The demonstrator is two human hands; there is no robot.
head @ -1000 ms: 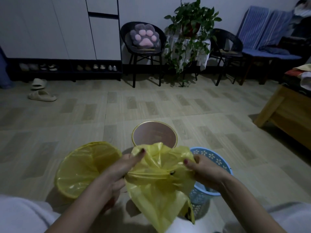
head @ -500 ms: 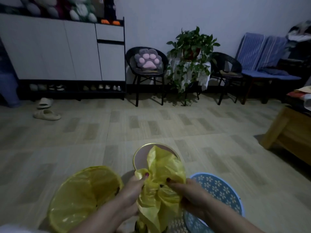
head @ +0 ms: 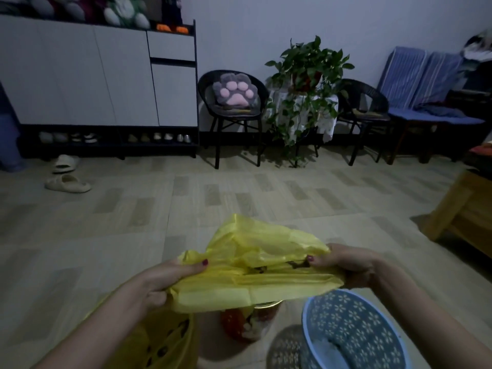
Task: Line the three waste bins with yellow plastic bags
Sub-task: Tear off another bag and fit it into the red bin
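A yellow plastic bag (head: 255, 267) is stretched wide between my hands, above the bins. My left hand (head: 162, 280) pinches its left edge, and my right hand (head: 348, 262) pinches the right edge. Under the bag stands a red patterned bin (head: 247, 326) with a gold rim, its mouth mostly hidden by the bag. At the lower left, a bin lined with a yellow bag (head: 165, 342) is partly covered by my left forearm. To the lower right sits a blue flower-patterned bin (head: 354, 334) with no liner visible.
Tiled floor stretches ahead. A white shoe cabinet (head: 101, 75) lines the back wall, with slippers (head: 66, 179) on the floor near it. Two black chairs (head: 234, 110), a potted plant (head: 306, 83) and blue seats stand at the back. A wooden table (head: 466, 217) is on the right.
My hands have moved apart, pulling the bunched bag out wide. The view has tilted upward, so the bins sit lower in the frame and the bag now covers the red bin's mouth.
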